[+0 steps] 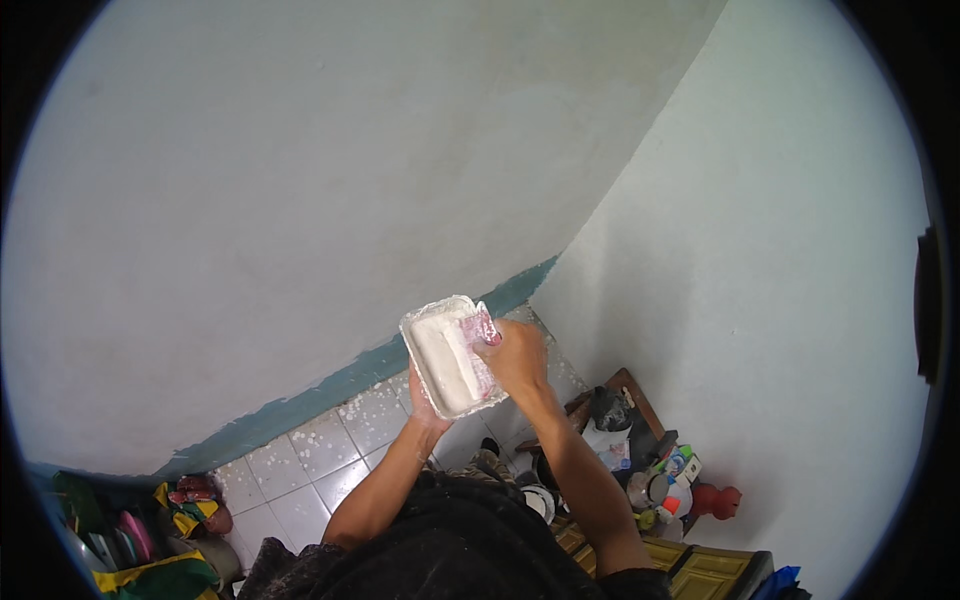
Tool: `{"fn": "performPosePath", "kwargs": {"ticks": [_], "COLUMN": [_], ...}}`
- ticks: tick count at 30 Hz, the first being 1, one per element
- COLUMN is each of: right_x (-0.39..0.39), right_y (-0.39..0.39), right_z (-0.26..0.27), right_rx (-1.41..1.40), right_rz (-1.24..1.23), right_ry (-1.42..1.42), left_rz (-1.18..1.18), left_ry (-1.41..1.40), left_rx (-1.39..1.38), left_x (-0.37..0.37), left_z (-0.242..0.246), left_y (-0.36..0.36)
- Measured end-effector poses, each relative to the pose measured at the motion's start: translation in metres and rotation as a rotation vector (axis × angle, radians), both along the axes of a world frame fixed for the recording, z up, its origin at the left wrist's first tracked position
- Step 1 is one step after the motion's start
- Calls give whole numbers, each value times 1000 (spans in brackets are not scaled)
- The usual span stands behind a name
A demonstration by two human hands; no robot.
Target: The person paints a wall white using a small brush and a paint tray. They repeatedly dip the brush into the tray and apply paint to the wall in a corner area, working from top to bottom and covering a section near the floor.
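My left hand [423, 403] holds a rectangular tray [407, 339] from below, out in front of my body. Off-white paste, maybe filler or paint, [444, 356] lies inside it and crusts the rim. A pinkish, paste-smeared spreader [475, 328] is gripped in my right hand [522, 358]. Its long edge rests in or just over the right side of the tray; my fingers hide part of the handle. The left hand's fingers are mostly hidden under the tray.
A grey-white wall [300, 210] rises ahead, with a teal band [315, 399] along its foot. It meets another wall [750, 262] at a corner. White spatter marks the tiled floor [300, 465]. A cluttered table [626, 382] and a wooden cabinet [712, 574] stand right; piled household things [135, 536] lie left.
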State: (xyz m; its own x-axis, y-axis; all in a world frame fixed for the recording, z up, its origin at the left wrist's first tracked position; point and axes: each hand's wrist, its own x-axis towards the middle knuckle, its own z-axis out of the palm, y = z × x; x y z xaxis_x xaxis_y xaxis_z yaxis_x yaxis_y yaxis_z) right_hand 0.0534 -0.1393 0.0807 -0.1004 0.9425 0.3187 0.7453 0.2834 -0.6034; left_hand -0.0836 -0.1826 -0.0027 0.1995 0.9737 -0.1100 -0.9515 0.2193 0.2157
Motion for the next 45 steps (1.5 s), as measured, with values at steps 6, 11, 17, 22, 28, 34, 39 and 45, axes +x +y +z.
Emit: {"fn": "performPosePath", "kwargs": {"ticks": [6,11,17,22,28,34,39,45], "right_x": [4,20,39,56,34,24,23,-4], "right_y": [5,20,28,34,34,39,35,17], "right_z": [-4,9,8,-1,-6,-33,-31,-42], "right_rx": [37,-221,-155,-188,-278,-323,-302,-328], "right_rz": [13,11,-15,-44,17,-34,-68,-136], "right_ry": [10,198,219,357,375,352,519,780], "left_rz": [-41,-129,-111,-66,-128,-151,-116,-100], "left_ry": [-67,-88,-59,-73,-32,1,56,69], "left_rx": [-30,42,69,38,23,41,42,71], "left_x": [1,-3,-9,-14,-12,-19,-50,-97], "left_z": [10,23,16,5,16,28,12,-14], "left_y": [0,0,0,2,4,10,11,2]}}
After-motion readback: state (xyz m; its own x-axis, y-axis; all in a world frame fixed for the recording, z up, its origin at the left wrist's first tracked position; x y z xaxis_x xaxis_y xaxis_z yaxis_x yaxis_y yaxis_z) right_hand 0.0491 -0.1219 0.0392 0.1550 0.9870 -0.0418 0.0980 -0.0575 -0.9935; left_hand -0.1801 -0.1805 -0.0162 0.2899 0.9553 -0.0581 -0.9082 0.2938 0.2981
